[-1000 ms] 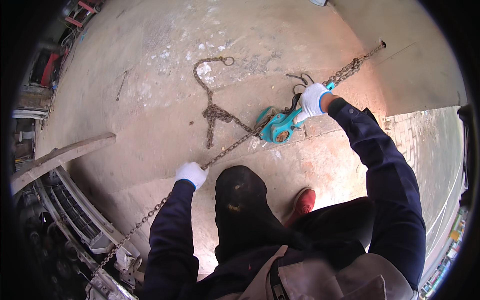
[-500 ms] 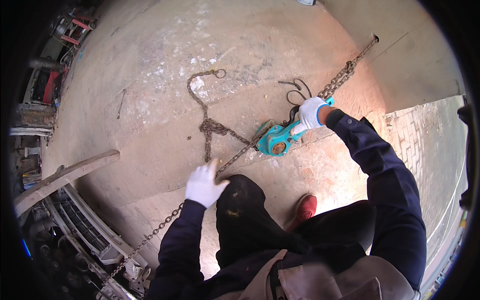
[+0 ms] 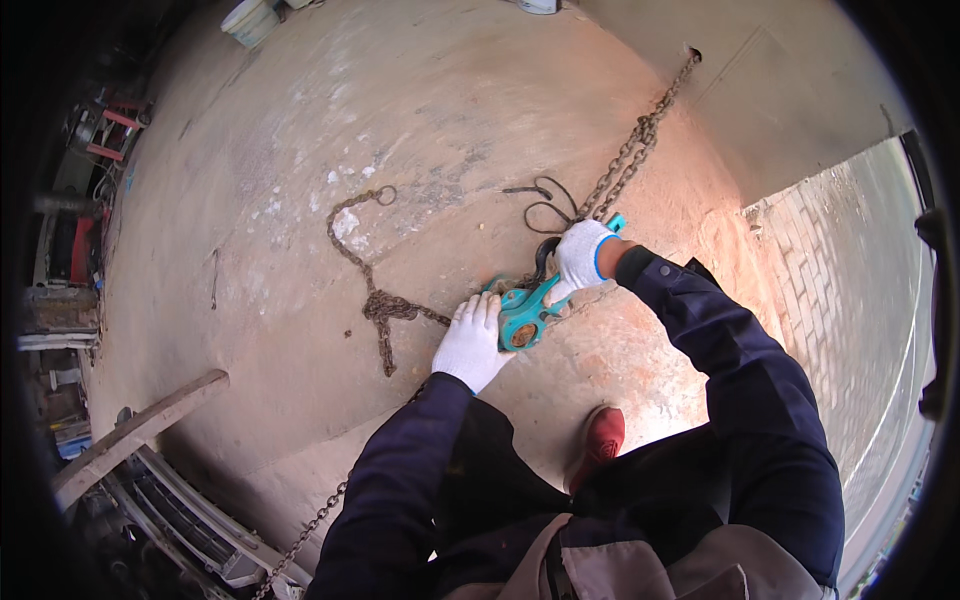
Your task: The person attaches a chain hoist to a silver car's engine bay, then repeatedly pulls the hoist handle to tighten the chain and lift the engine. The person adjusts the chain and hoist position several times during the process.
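Note:
A teal lever hoist hangs in line with the chain just above the concrete, ahead of my knees. My right hand, in a white glove, is closed round its lever, whose teal end shows past the fingers. My left hand, also gloved, grips the left side of the hoist body; its palm side is hidden. A dark hook at the hoist's far end leads to a doubled rusty chain, which runs up to a hole in the wall. A knotted slack chain with an end ring lies left of the hoist.
A black cord loops beside the doubled chain. At lower left, a taut chain runs to a metal vehicle frame, near a curved beam. A white bucket stands far left. My red shoe is below the hoist.
My left hand has moved up and right from beside the chain onto the hoist body. My right hand stays on the lever. The whole view has shifted, bringing the bucket in.

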Demonstrator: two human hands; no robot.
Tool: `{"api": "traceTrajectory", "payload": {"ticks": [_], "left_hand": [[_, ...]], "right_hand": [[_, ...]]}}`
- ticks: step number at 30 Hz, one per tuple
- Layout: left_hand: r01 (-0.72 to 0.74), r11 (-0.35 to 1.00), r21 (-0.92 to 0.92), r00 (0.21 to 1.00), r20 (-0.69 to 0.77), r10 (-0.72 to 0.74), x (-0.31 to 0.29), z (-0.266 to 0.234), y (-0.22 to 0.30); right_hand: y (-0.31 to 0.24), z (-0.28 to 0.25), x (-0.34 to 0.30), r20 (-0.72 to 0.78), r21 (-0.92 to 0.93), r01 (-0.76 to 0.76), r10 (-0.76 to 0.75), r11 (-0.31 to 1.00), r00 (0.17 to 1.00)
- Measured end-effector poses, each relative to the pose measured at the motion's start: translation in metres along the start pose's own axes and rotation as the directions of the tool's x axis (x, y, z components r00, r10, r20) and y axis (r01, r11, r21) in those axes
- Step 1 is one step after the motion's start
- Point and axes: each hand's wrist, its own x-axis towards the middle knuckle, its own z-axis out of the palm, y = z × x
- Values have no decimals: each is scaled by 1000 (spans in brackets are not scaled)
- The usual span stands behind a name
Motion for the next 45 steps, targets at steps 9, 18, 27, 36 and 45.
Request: {"api": "traceTrajectory", "payload": {"ticks": [9,18,27,36,45], "left_hand": [[92,967,-236,996,2,-94,-3,1,-9],[43,965,-259,995,100,-18,-6,-9,-32],[260,920,-293,938,-149,-312,-79,-33,-13],[416,698,-583,894,121,-432,-185,-26,91],[609,493,-621,780,354,-516,-181,-43,88]], "right_hand": [[-21,70,-25,-477,187,-143,217,972,852],[-101,126,-47,-281,550,-474,686,688,671],[-233,186,-28,33,895,-363,773,260,634],[-277,101,-26,515,541,160,476,-826,713],[-304,85,-13,483,460,381,586,-802,650]]}}
